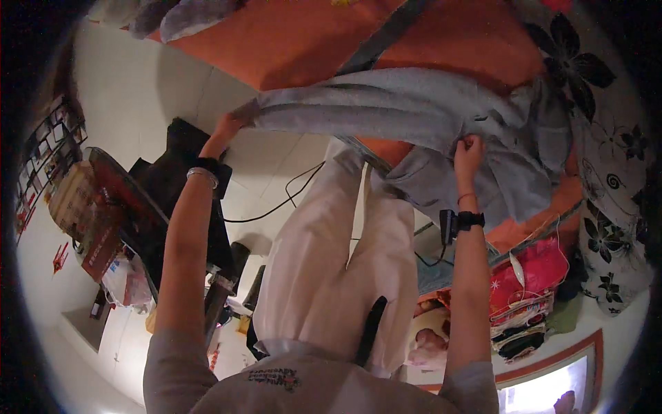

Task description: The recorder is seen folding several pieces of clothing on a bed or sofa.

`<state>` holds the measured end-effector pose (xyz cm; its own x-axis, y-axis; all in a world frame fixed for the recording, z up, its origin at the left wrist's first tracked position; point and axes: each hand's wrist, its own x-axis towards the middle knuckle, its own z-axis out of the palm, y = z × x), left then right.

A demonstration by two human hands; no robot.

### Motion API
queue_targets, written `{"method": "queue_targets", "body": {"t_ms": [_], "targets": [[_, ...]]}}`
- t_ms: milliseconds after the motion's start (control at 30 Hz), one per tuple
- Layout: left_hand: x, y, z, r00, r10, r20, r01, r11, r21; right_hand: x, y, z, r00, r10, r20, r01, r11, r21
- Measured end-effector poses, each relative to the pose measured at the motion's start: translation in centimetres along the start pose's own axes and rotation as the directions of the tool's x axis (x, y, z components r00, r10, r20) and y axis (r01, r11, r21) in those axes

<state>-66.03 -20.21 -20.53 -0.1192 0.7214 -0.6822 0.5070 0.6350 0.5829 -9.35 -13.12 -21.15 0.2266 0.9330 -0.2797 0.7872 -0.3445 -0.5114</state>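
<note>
A grey cloth garment (pixel 362 111) stretches sideways before me, its bulk lying crumpled at the right over an orange bed cover. My left hand (pixel 232 127) grips the narrow end, which looks like a sleeve or leg and hangs past the edge of the cover. At the garment's wider part, my right hand (pixel 469 147) has its fingers curled and pinches the fabric. Part of the cloth droops below my right hand. A dark band crosses the orange bed cover (pixel 310 49). Both wrists wear dark straps.
Grey plush items (pixel 191 18) lie at the upper left. A black chair-like object (pixel 181 171) stands left, with a black cable (pixel 258 220) on the floor nearby. Bags (pixel 126 279) sit further left. A flower-patterned curtain (pixel 610 155) hangs right, above folded textiles (pixel 522 321).
</note>
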Motion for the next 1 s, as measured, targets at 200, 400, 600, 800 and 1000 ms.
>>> {"method": "queue_targets", "body": {"t_ms": [200,400,600,800,1000], "targets": [[3.1,0.6,4.2,0.991,-0.129,0.02,0.125,0.892,-0.435,0.2,0.5,-0.4,1.0,0.013,0.025,-0.011,0.996,-0.084],[4.4,3.4,2.9,0.941,-0.317,0.116,0.323,0.945,-0.043,-0.2,-0.1,0.8,1.0,0.024,0.018,-0.023,0.999,-0.034],[-0.7,6.4,-1.0,0.958,0.281,0.054,-0.266,0.804,0.532,0.0,0.0,-0.1,0.995,0.102,0.005,-0.102,0.994,0.03],[3.2,-4.9,3.0,0.986,-0.158,0.058,0.168,0.932,-0.322,-0.1,0.4,0.2,0.992,0.115,-0.041,-0.118,0.991,-0.069],[5.5,-9.3,-1.4,0.996,-0.061,0.071,0.074,0.977,-0.199,-0.2,-1.3,1.9,0.997,0.075,-0.007,-0.074,0.997,0.03]]}}
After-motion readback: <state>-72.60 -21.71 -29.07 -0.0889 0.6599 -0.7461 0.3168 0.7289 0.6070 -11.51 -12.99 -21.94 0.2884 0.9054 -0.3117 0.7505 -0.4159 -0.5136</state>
